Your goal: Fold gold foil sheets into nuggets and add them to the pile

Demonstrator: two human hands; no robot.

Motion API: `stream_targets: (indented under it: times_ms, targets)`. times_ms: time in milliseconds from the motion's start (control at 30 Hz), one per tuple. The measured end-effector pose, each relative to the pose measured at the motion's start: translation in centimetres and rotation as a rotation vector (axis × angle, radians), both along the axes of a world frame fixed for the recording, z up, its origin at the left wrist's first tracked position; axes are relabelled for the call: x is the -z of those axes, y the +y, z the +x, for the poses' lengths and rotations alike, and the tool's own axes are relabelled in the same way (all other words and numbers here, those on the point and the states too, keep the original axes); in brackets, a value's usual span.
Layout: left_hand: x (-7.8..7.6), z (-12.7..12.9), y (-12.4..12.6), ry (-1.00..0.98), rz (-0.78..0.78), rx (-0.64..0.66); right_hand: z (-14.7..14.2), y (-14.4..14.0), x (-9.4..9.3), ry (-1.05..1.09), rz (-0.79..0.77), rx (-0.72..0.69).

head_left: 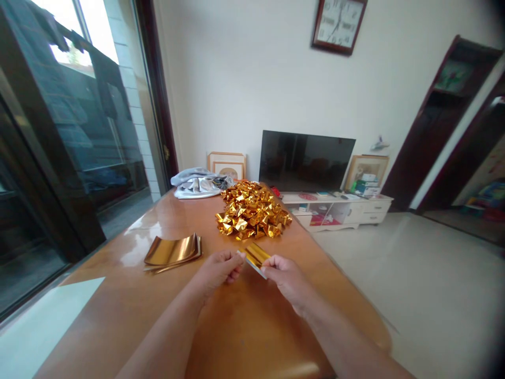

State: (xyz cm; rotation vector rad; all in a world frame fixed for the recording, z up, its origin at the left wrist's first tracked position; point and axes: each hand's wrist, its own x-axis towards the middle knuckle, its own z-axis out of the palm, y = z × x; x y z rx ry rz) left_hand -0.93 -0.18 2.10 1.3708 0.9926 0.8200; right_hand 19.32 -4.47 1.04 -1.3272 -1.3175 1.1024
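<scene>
My left hand and my right hand both pinch one small folded sheet of gold foil paper, held just above the wooden table. The left fingers grip its left end, the right fingers its right end. Beyond it, further along the table, lies a heap of several folded gold foil pieces. A stack of flat gold foil sheets, curled up at the edges, rests to the left of my left hand.
A bundle of grey and white cloth lies at the table's far end. Beyond stand a dark television on a low white cabinet, framed pictures and a wall clock. Glass doors run along the left; tiled floor lies to the right.
</scene>
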Motion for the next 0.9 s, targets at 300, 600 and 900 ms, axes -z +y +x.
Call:
stream_targets:
  times_ms: [300,600,900]
  targets:
    - [0.1,-0.1,0.4,-0.157,-0.07,0.011,-1.5,-0.4,-0.7,0.079,0.001,-0.028]
    - [-0.3,0.5,0.4,-0.073,0.167,-0.077,-0.4,-0.9,-0.5,0.117,-0.144,0.017]
    - [1.6,0.0,1.5,0.15,0.526,-0.26,-0.2,-0.5,0.7,0.371,-0.243,0.016]
